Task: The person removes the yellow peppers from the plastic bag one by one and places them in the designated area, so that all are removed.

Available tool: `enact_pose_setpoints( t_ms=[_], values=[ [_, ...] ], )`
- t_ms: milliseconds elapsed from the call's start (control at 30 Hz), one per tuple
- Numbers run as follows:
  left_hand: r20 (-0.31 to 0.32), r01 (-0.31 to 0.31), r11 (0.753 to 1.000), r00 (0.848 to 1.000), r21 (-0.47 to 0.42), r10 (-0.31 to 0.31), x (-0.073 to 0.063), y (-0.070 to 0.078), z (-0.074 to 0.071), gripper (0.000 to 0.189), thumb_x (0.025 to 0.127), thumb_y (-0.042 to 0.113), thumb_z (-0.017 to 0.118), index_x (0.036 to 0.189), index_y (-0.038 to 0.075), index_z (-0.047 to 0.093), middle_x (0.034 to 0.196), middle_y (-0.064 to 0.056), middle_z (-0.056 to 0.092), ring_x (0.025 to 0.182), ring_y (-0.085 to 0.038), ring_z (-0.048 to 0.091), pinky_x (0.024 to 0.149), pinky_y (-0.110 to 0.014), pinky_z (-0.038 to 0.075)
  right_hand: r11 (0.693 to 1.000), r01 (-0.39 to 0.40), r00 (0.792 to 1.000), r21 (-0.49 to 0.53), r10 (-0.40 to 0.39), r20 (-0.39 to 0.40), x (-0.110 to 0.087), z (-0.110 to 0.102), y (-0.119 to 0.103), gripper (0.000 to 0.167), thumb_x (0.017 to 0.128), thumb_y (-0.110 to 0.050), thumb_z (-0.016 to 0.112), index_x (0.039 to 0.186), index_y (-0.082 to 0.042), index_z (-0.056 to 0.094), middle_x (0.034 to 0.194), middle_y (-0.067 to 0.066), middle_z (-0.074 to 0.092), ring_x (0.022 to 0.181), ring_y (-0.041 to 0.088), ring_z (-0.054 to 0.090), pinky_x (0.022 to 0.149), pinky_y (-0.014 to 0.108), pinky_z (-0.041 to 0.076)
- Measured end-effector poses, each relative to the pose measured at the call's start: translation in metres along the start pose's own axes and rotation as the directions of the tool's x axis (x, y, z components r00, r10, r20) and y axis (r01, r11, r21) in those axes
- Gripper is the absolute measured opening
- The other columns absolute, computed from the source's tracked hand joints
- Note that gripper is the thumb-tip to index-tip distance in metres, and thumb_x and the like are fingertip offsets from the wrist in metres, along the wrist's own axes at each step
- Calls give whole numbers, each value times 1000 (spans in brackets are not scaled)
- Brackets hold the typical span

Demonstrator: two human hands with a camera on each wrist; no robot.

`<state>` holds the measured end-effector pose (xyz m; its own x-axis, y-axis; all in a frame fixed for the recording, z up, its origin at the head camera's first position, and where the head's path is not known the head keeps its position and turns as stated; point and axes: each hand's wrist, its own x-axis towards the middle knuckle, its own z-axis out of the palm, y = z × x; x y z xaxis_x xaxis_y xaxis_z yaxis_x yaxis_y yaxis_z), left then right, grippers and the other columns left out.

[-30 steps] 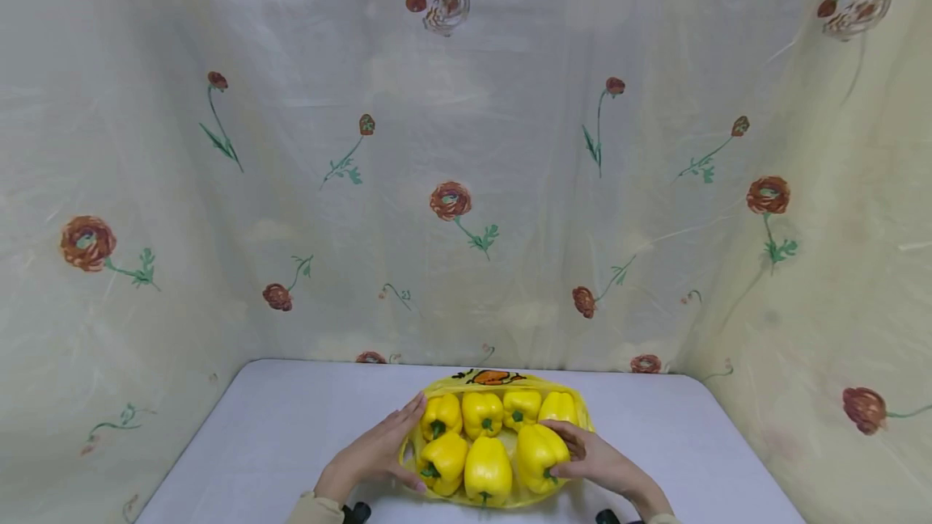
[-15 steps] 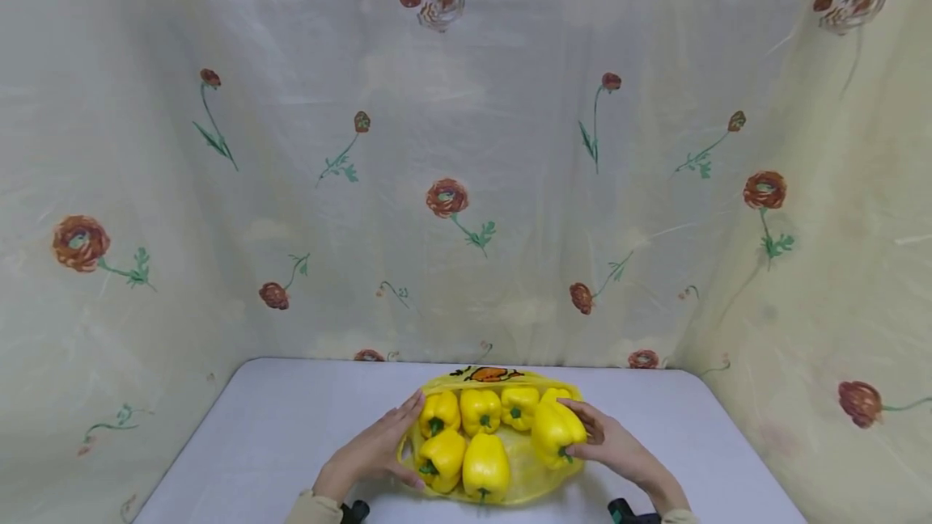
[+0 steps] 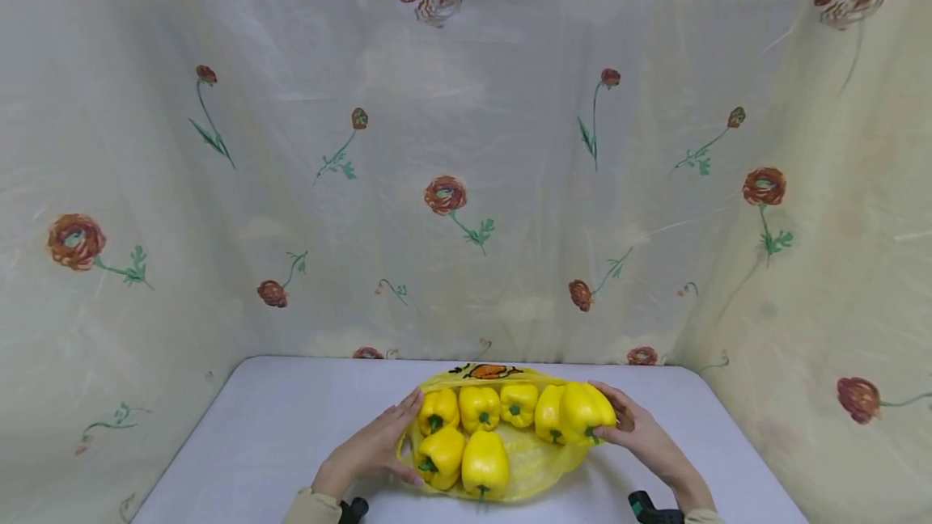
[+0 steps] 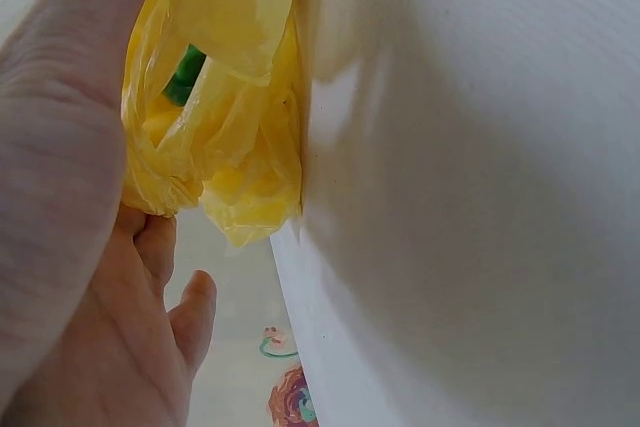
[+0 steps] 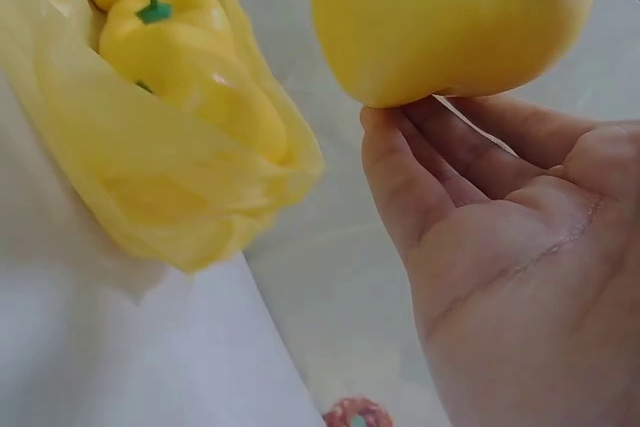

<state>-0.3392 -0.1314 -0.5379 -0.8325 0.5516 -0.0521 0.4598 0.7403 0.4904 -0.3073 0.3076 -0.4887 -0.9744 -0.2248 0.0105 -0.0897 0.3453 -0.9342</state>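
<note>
A yellow plastic bag (image 3: 535, 463) lies on the table with its mouth toward me, and several yellow bell peppers (image 3: 485, 466) with green stems sit in it. My left hand (image 3: 374, 445) holds the bag's left edge, fingers along the top and thumb at the lower side. At the bag's right edge, my right hand (image 3: 644, 433) grips one yellow bell pepper (image 3: 586, 411) between thumb and fingers. In the right wrist view this pepper (image 5: 450, 27) is raised beside the bag (image 5: 190, 207). It overlaps another pepper (image 3: 548, 413) in the head view.
The white table (image 3: 291, 411) ends at a back edge close behind the bag. Pale curtains (image 3: 495, 144) printed with flowers stand at the back and both sides. Dark wrist devices (image 3: 653, 512) show below both hands.
My right hand has lifted a bell pepper from the bag's front right and carried it rightward and up, past the back right pepper. The left hand has stayed nearly in place.
</note>
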Motion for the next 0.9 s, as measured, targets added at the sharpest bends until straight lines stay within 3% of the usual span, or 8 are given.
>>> enact_pose_setpoints(
  t_ms=[333,633,800,900],
  values=[
    [5,5,1000,1000,-15,-5,0,1,-1,125,65,60,77,156,10,8,164,-6,3,150,-27,14,121,-52,16,1000,-23,997,3,23,-75,-6,-18,4,72,92,-25,66,152,-13,26,154,18,32,132,34,43,100,38,50],
    [6,0,1000,1000,-21,1,-1,0,1,125,64,60,77,156,10,9,164,-7,2,150,-29,15,121,-53,16,1000,-13,993,27,16,-115,-11,-29,15,72,94,-23,63,152,-12,24,153,18,32,109,-7,51,90,20,48],
    [5,10,1000,1000,0,-10,0,0,1,126,62,62,76,156,11,9,164,-6,3,150,-27,16,121,-51,17,1000,-13,986,20,17,-163,-12,-37,24,72,95,-25,62,153,-11,22,153,15,29,104,-17,46,88,10,45],
    [8,16,1000,1000,-7,-16,0,0,1,126,62,62,76,156,11,9,164,-6,3,150,-27,16,121,-52,16,999,-43,981,-4,42,-190,-12,-41,29,73,95,-27,62,153,-11,21,155,16,28,106,-17,44,89,8,43]
  ],
)
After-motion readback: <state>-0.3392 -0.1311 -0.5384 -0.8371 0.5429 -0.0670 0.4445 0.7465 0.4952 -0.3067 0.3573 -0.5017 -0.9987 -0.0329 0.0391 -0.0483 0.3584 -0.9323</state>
